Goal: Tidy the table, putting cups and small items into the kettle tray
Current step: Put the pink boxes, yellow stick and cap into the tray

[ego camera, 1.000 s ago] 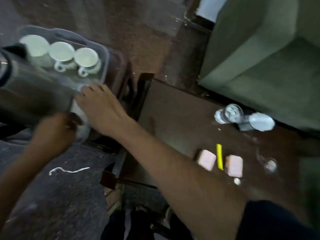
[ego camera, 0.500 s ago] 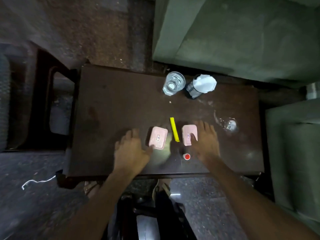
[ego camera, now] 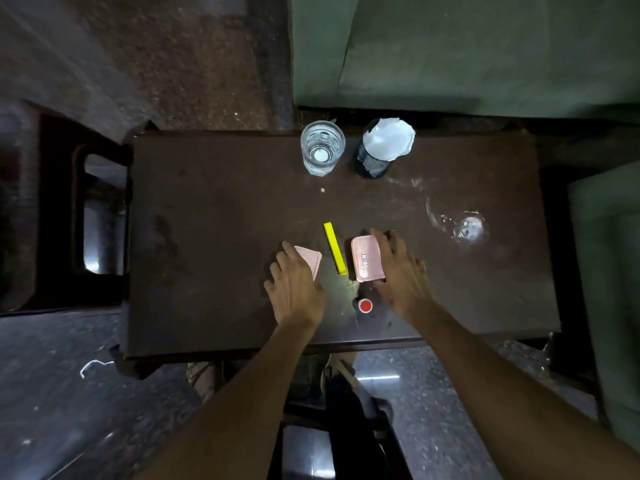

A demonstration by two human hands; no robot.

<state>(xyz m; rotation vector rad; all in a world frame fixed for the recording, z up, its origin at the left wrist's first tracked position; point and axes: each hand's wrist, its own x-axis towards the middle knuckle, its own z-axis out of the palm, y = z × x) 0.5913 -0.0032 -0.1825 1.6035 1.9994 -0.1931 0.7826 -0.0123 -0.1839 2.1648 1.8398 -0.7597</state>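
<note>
Two small pink boxes lie near the front of the dark table [ego camera: 207, 237]. My left hand [ego camera: 296, 289] lies over the left pink box [ego camera: 312, 260] and hides most of it. Fingers of my right hand [ego camera: 401, 275] curl round the right edge of the right pink box [ego camera: 364, 259]. A yellow stick [ego camera: 335, 247] lies between the boxes, and a small red cap [ego camera: 365, 305] sits just in front. At the back stand a clear glass [ego camera: 322, 147] and a black mesh cup [ego camera: 370, 166] with white paper in it. The kettle tray is out of view.
A clear glass piece [ego camera: 467, 226] lies in a wet patch at the table's right. A green sofa [ego camera: 450, 46] runs behind the table and another green seat [ego camera: 609, 271] stands at its right. A dark wooden stand [ego camera: 52, 220] is to the left.
My view swung from the kettle tray on the left to the table. Both hands came to the pink boxes; the left now covers its box, the right has closed on the other's edge.
</note>
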